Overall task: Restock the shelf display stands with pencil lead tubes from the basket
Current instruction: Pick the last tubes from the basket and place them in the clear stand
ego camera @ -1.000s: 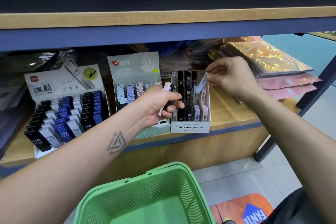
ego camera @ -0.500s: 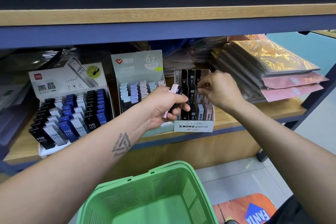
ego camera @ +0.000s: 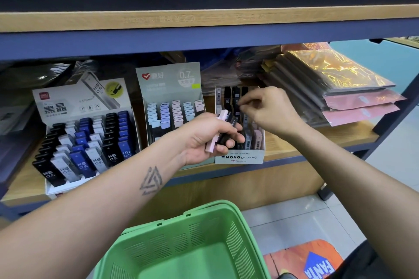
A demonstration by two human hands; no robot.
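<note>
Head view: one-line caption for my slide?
Left hand holds spare lead tubes while right hand reaches into MONO stand.

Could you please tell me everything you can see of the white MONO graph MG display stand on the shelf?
The MONO graph MG stand is a small white cardboard box, upright on the wooden shelf, right of the grey-green 0.7 stand. Its rows hold black, grey and pink tubes. The left hand, holding tubes, hides its left side; the right hand reaches in from above.
</note>
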